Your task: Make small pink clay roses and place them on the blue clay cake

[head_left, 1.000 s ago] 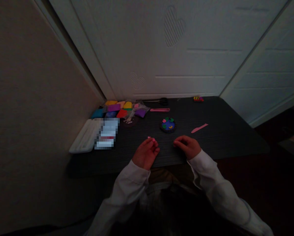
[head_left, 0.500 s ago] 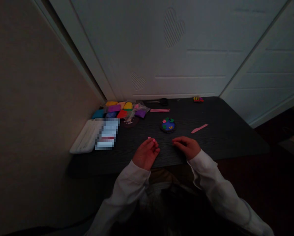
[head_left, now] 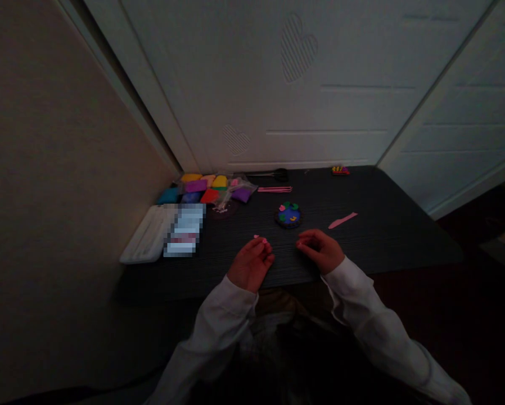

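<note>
Since half a second ago, the right hand [head_left: 323,250] has raised its index finger slightly; the left hand [head_left: 251,265] has barely moved. Both are over the table [head_left: 387,225], nearer than the blue disc [head_left: 288,216]. Right thumb and index tips nearly meet; whether anything sits between, I cannot tell. Left fingertips pinch the pink piece [head_left: 264,241], probably clay: light, soft, easily dented, best held gently by an edge. Its visible length runs left to right, right end slightly nearer the person.

the tabletop [head_left: 396,225] looks matt and grained, the sleeves [head_left: 357,292] cloth, the pink knife [head_left: 342,220] plastic.
</note>
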Tool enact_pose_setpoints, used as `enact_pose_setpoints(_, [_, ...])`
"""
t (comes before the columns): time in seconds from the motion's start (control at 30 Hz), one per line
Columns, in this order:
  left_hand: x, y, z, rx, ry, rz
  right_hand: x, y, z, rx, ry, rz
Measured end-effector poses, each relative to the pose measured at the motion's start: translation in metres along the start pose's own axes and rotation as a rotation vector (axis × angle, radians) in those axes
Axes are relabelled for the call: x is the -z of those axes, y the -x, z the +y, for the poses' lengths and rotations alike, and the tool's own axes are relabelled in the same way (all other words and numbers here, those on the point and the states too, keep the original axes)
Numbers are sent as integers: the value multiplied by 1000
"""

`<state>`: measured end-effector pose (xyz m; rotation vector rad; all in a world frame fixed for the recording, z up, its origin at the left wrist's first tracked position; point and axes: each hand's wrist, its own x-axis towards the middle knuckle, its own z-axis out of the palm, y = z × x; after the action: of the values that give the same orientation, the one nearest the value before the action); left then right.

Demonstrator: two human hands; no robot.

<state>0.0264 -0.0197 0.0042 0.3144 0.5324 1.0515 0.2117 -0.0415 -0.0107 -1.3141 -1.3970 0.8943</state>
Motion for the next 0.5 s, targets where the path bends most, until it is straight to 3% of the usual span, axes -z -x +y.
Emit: enact_pose_setpoints(0.5, [2,0,0,-5,4,-20,2,1,-11,-34,174,9])
